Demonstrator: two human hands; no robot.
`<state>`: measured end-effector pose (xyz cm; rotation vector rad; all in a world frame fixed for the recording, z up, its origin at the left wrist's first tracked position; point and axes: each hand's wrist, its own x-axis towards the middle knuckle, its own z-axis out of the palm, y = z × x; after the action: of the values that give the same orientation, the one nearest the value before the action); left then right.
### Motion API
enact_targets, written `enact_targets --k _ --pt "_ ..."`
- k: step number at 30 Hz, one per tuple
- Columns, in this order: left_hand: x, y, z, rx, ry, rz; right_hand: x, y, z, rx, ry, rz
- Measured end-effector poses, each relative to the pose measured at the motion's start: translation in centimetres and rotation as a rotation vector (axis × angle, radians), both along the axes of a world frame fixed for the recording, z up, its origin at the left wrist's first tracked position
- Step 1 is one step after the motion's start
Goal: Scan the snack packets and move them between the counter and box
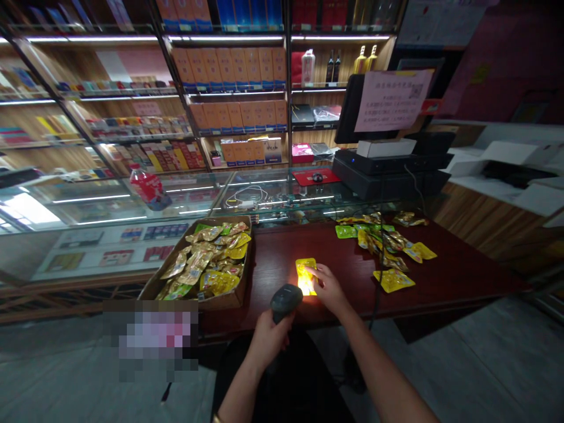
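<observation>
My left hand (272, 336) is wrapped round the handle of a black barcode scanner (286, 298). The scanner points at a yellow snack packet (305, 267) lying on the dark red table, and its bright light falls on the packet's lower part. My right hand (327, 286) rests at the packet's right side, with its fingers stretched over the surface; the other fingers are partly hidden. To the left stands an open cardboard box (240, 298) filled with gold, yellow and green packets. On the right, several similar packets (394, 281) lie loose in a pile.
A thin dark cable (381, 247) hangs down across the loose packets. Behind the table (275, 247) is a glass display counter (185, 205) with a red-labelled bottle (148, 188) on it. A monitor (350, 108) stands at the back right. Stocked shelves (229, 91) line the wall.
</observation>
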<state>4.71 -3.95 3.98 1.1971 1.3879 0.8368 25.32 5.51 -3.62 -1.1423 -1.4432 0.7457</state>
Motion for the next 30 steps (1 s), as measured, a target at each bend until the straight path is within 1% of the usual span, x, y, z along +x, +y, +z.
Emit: enact_targets --k 2,5,8,11,15,19,21,25,27,30 --pt "0.0 -0.3 -0.2 -0.005 -0.008 0.013 0.0 0.1 -0.1 -0.036 0.004 0.007" --pt "-0.2 -0.8 -0.5 -0.027 -0.002 0.036 0.0 0.1 -0.2 -0.084 -0.045 0.095" --pt "-0.4 -1.3 -0.4 -0.047 0.014 0.053 -0.1 0.0 0.1 -0.034 -0.217 0.158" --pt "-0.6 -1.8 0.1 -0.05 0.018 0.061 -0.4 -0.5 0.4 0.021 -0.391 0.194" --pt "-0.8 -2.3 1.0 -0.042 0.04 0.067 -0.8 -1.0 0.8 0.077 -0.525 0.232" --pt "-1.0 -2.8 1.7 -0.025 0.052 0.054 -1.1 -1.4 1.2 0.102 -0.49 0.296" --pt "-1.2 -2.9 1.9 -0.022 0.055 0.054 -1.1 -1.4 1.2 0.087 -0.43 0.256" --pt "-1.5 -3.2 2.2 -0.014 0.061 0.078 -0.6 -1.1 0.8 0.038 -0.285 0.108" --pt "-1.5 -3.3 2.2 -0.013 0.066 0.08 -0.4 -0.8 0.4 0.032 -0.228 0.099" --pt "-1.3 -3.3 2.4 -0.018 0.074 0.055 -0.2 -0.5 0.2 0.045 -0.194 0.14"
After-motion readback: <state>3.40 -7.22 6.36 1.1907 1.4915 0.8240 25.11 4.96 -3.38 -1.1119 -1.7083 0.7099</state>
